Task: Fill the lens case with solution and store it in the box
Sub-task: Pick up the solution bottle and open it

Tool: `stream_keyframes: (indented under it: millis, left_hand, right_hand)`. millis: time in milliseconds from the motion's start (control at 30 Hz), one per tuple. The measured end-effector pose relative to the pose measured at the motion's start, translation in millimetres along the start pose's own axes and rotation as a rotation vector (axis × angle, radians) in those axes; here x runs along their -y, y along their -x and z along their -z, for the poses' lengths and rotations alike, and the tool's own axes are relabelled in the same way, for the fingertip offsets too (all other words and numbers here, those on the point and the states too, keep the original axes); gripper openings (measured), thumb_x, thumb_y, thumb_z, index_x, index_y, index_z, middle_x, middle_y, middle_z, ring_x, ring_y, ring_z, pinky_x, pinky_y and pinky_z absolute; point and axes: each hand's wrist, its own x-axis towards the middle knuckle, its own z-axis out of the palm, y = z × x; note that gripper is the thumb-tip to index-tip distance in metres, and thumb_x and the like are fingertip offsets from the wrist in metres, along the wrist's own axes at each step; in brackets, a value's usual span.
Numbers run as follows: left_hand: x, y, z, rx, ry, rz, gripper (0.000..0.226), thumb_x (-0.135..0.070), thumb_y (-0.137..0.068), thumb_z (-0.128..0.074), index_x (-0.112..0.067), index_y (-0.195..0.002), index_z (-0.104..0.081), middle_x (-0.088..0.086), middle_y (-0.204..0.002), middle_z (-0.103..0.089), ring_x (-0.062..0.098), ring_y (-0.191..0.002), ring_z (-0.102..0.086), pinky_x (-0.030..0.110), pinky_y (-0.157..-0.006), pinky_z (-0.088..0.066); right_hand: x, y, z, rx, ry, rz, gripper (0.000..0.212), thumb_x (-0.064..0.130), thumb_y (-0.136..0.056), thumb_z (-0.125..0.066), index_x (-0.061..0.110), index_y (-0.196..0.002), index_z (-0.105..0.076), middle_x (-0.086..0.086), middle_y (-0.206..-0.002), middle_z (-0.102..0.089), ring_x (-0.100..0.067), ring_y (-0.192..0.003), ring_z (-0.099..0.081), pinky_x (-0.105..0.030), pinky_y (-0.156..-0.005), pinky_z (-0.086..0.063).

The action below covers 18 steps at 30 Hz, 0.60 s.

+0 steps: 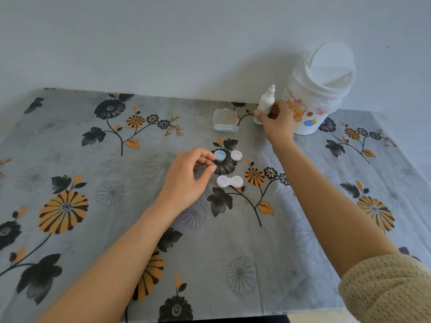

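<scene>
Uncapped white plastic twin-well lens case (229, 181) lying on the bench (116, 229) under a grey cloth printed with black and orange flowers, just beside the thumb of the left hand (189, 176) — not touched by it. The left hand hovers with fingers loosely curled toward the thumb; they hold nothing that can be made out. Just beyond its fingertips lie the two loose caps, one pale blue (219, 155) and one white (236, 155), both turned open side up. The right hand (276, 122) reaches to the far edge of the bench and grips the small white plastic solution bottle with a pointed nozzle (267, 101), which stands upright. Left of that hand sits the clear plastic storage box (225, 120), lid raised; immediately right of it, a white swing-lid bin with cartoon stickers (319, 89).

Step in hand, as judged: fetching the solution — the wells look unfilled, though this is hard to tell. The next move calls for bringing the bottle over the case, tipping its nozzle down and squeezing into each well, the left hand steadying the light case.
</scene>
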Motion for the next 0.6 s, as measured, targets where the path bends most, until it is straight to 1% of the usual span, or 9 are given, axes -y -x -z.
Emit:
stream_keyframes:
  millis: [100,233,367,467,533,600]
  left_hand:
    - [0.1,0.8,0.1,0.001,-0.002,-0.01,0.014,-0.017,-0.092,-0.066,-0.021,-0.105,-0.066,-0.017,-0.092,-0.066,0.004,-0.097,-0.059,0.003,-0.081,-0.041]
    - [0.3,1.7,-0.6,-0.002,-0.012,-0.032,0.014,-0.017,-0.092,-0.066,-0.021,-0.105,-0.066,-0.017,-0.093,-0.066,0.003,-0.097,-0.058,0.004,-0.082,-0.04]
    - [1.6,2.8,-1.4,-0.012,-0.028,-0.061,0.014,-0.017,-0.092,-0.066,-0.021,-0.105,-0.066,-0.016,-0.095,-0.066,0.003,-0.097,-0.058,0.004,-0.082,-0.041]
    - [1.9,3.1,-1.0,-0.033,-0.01,-0.076,0.013,-0.02,-0.092,-0.067,-0.021,-0.105,-0.066,-0.018,-0.094,-0.065,0.001,-0.095,-0.058,0.004,-0.081,-0.041]
    - [1.1,3.1,-1.2,-0.055,0.028,-0.088,0.014,-0.022,-0.093,-0.066,-0.022,-0.107,-0.065,-0.017,-0.095,-0.065,0.002,-0.094,-0.06,0.005,-0.08,-0.042]
    - [-0.7,3.5,-1.6,-0.068,0.077,-0.081,0.019,-0.026,-0.094,-0.065,-0.022,-0.112,-0.062,-0.015,-0.099,-0.066,0.004,-0.094,-0.061,0.007,-0.079,-0.045]
  right_hand:
    - [2.9,15.6,11.0,0.024,-0.07,0.025,0.041,0.03,-0.084,-0.078,0.017,-0.118,-0.06,-0.003,-0.113,-0.068,-0.021,-0.105,-0.065,-0.044,-0.096,-0.054]
    - [7.1,42.2,26.9,0.1,-0.127,0.058,0.039,0.036,-0.084,-0.079,0.024,-0.117,-0.062,0.003,-0.11,-0.071,-0.016,-0.103,-0.067,-0.041,-0.096,-0.056]
    - [10.7,71.9,41.8,0.21,-0.104,0.115,0.041,0.044,-0.086,-0.075,0.026,-0.12,-0.063,0.007,-0.106,-0.071,-0.011,-0.1,-0.068,-0.039,-0.095,-0.057]
    - [12.0,94.8,47.9,0.302,-0.13,0.177,0.03,0.043,-0.091,-0.069,0.037,-0.12,-0.063,0.015,-0.108,-0.071,-0.005,-0.1,-0.068,-0.038,-0.093,-0.058]
    - [11.4,108.5,49.8,0.397,-0.195,0.207,0.024,0.04,-0.095,-0.065,0.044,-0.118,-0.062,0.014,-0.111,-0.071,-0.01,-0.099,-0.069,-0.037,-0.089,-0.06]
    - [9.9,119.1,51.5,0.489,-0.287,0.204,0.022,0.039,-0.096,-0.062,0.045,-0.117,-0.064,0.012,-0.105,-0.071,-0.013,-0.09,-0.069,-0.03,-0.079,-0.06]
